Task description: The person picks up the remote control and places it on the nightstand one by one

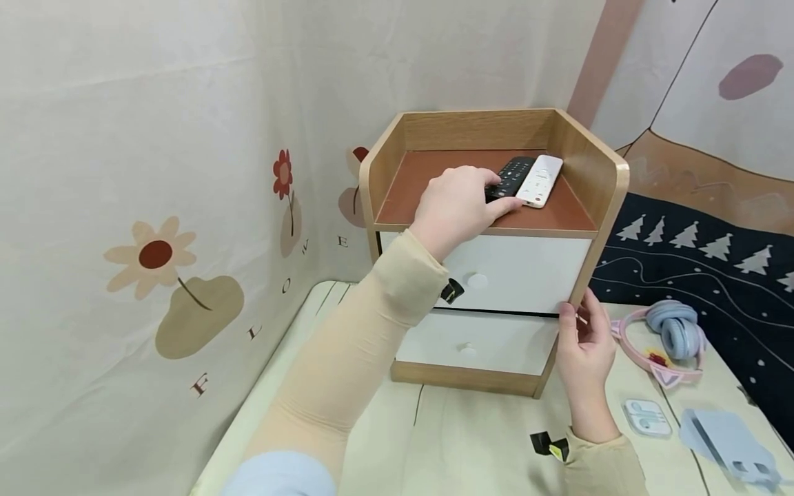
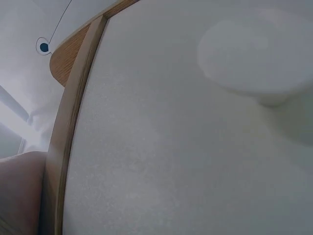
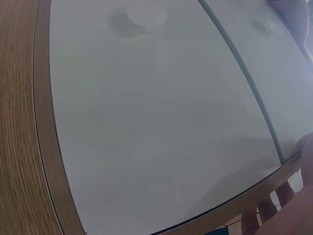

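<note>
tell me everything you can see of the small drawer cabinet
The cabinet stands upright on a pale surface. Its frame looks like wood, with raised walls at the back and sides of a reddish-brown top. Below are two stacked white drawers, seemingly closed, each with a round white knob. A black remote and a white remote appear to lie on top. The right hand grips its right front edge.

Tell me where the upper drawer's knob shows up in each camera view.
Head: upper drawer's knob, slightly right of and below centre.
Left wrist: upper right, large and blurred.
Right wrist: upper right, small and faint; the bigger one, upper left, is the lower drawer's knob.
Shared landmark: the white upper drawer front.
</note>
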The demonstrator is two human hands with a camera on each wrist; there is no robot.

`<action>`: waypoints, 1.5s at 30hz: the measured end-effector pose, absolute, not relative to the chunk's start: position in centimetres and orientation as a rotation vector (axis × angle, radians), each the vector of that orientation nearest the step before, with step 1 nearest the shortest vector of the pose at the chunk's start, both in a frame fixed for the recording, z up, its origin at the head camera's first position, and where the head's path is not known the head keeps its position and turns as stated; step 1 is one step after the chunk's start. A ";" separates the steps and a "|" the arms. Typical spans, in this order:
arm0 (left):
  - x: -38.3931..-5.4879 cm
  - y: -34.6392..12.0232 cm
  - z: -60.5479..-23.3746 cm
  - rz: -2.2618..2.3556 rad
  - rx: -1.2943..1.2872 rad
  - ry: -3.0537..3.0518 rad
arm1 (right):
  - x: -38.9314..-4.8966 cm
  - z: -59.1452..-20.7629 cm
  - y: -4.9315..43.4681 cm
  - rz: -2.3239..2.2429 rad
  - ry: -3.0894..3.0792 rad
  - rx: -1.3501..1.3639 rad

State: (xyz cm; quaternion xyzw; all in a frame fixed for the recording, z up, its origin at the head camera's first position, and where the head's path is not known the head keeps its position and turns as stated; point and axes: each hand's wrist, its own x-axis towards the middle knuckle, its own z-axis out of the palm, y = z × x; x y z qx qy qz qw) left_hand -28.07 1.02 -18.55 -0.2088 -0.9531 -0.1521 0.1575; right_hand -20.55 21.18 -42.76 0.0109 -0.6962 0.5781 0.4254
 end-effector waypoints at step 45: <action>-26.7 1.2 -20.1 -0.329 -0.650 -2.659 | -19.9 -42.9 21.6 1.415 -1.754 0.005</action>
